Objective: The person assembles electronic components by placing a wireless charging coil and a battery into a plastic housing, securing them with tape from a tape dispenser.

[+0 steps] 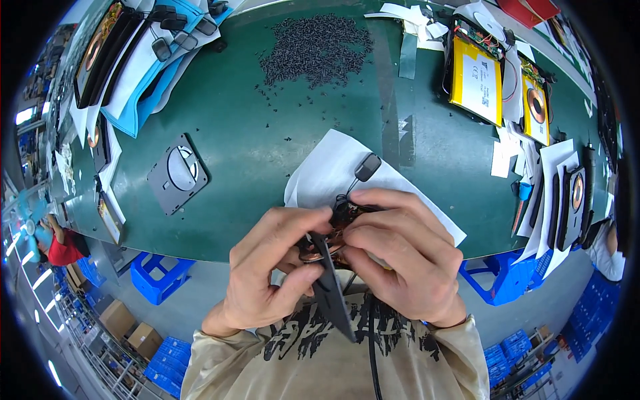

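Note:
My left hand [273, 267] is closed on a thin dark casing panel [331, 300], thumb on its face and fingers behind. The panel is tilted nearly on edge, its lower end toward my body. Copper coil windings [309, 253] show beside the panel, between my hands. My right hand [403, 260] has its fingers curled and pinched against the inner parts; what exactly they grip is hidden. A black cable end with a small square black block [367, 167] sticks out beyond my fingertips, above a white paper sheet [320, 167].
A large pile of small black screws [313, 50] lies at the back. A grey casing panel with a round cut-out [179, 175] is at left. Stacked panels and papers [127, 67] stand far left. Yellow battery units [477, 80] and a screwdriver [520, 203] are at right. Blue stools [159, 275] stand below.

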`<state>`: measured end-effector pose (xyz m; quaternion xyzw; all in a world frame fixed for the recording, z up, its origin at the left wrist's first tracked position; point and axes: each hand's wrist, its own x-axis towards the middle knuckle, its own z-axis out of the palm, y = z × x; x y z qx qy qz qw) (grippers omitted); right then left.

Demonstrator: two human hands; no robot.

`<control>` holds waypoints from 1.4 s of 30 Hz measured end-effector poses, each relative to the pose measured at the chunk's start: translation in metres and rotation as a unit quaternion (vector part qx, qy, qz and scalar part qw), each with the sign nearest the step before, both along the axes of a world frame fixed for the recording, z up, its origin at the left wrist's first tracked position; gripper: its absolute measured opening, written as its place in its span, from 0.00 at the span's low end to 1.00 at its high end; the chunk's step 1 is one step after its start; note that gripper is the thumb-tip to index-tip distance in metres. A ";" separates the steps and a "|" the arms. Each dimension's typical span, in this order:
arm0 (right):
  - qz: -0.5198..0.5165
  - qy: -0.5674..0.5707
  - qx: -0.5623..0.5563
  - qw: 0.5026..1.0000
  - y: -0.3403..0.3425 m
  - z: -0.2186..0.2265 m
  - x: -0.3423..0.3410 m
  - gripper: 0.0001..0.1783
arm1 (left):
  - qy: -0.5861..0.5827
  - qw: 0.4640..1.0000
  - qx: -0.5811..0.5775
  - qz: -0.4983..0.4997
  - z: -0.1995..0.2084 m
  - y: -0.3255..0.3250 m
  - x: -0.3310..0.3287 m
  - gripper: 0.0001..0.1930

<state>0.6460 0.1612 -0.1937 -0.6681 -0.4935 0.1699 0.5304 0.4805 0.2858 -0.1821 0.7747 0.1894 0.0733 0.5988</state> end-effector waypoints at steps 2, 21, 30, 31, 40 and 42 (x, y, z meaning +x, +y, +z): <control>-0.003 -0.016 -0.014 1.000 -0.001 0.002 0.003 0.14 | -0.028 0.968 -0.184 0.170 0.002 -0.014 0.003 0.16; -0.047 -0.079 -0.042 0.995 -0.024 0.009 0.024 0.16 | -0.057 0.987 0.122 0.088 -0.010 0.000 0.004 0.04; 0.001 -0.242 -0.168 0.956 -0.037 0.017 -0.016 0.33 | -0.063 0.980 0.152 0.109 -0.002 -0.010 0.020 0.04; -0.007 -0.242 -0.155 0.958 -0.037 0.014 -0.015 0.33 | -0.065 0.981 0.151 0.108 -0.003 -0.009 0.020 0.04; 0.064 -0.193 -0.189 0.961 -0.049 0.026 0.007 0.38 | -0.119 0.965 0.198 0.122 -0.016 -0.005 0.015 0.05; 0.071 -0.186 -0.188 0.962 -0.050 0.026 0.009 0.38 | -0.154 0.969 0.152 0.119 -0.022 -0.004 0.014 0.05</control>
